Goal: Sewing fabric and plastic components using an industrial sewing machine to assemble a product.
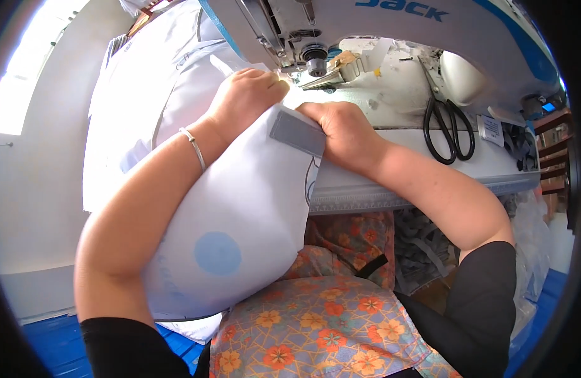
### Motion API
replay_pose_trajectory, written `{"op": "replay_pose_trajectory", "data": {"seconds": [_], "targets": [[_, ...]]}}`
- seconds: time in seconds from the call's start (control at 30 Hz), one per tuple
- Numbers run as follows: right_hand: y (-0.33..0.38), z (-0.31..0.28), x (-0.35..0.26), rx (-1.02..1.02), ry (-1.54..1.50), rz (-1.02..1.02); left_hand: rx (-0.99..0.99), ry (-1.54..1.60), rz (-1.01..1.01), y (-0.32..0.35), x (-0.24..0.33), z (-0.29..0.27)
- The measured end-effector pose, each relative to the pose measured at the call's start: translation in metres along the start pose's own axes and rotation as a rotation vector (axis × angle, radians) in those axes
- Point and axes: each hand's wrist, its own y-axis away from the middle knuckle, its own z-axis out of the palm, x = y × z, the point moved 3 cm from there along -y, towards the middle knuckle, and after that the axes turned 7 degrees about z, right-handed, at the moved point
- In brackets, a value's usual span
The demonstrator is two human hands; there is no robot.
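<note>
Nearest to me is my lap, covered by an apron printed with orange flowers on a pale ground, with black sleeves showing at both elbows. Over my left knee bulges the white fabric piece I am working on; it carries a round light-blue patch low down and runs up between my forearms to the machine.

My left hand lies knuckles-up on the upper part of that fabric, fingers curled and pressing it flat just in front of the needle area; the grip is a closed press on the cloth rather than a pinch. A thin silver bangle sits on that wrist. My right hand is clamped on the fabric's right edge at the front lip of the desk, its fingers touching a small grey rectangular strip that lies on the cloth between my two hands.

Just beyond my fingers stands the presser foot of the white sewing machine, brightly lit. To the right, on the machine bed, black-handled scissors lie with blades pointing away from me. More white fabric is heaped on the desk behind my left hand. Under the desk on my right hangs a clear plastic bag beside a tangle of grey strips.
</note>
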Motion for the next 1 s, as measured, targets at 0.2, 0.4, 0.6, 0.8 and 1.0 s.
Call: {"op": "replay_pose_trajectory", "data": {"seconds": [0.2,0.4,0.6,0.8,1.0], "targets": [[0.009,0.004,0.007,0.083,-0.049,-0.401,0.169,0.110,-0.092,0.004,0.000,0.004],[0.011,0.006,0.007,0.084,0.035,-0.333,-0.147,0.195,-0.122,0.000,0.000,-0.005],[0.010,0.004,0.004,0.073,-0.013,-0.350,-0.322,0.187,-0.042,-0.010,0.011,-0.014],[0.012,0.002,0.002,0.082,0.030,-0.349,-0.336,0.308,-0.326,-0.012,0.016,0.002],[0.010,0.003,0.007,0.086,0.133,-0.387,-0.159,0.294,-0.275,-0.008,0.024,0.001]]}}
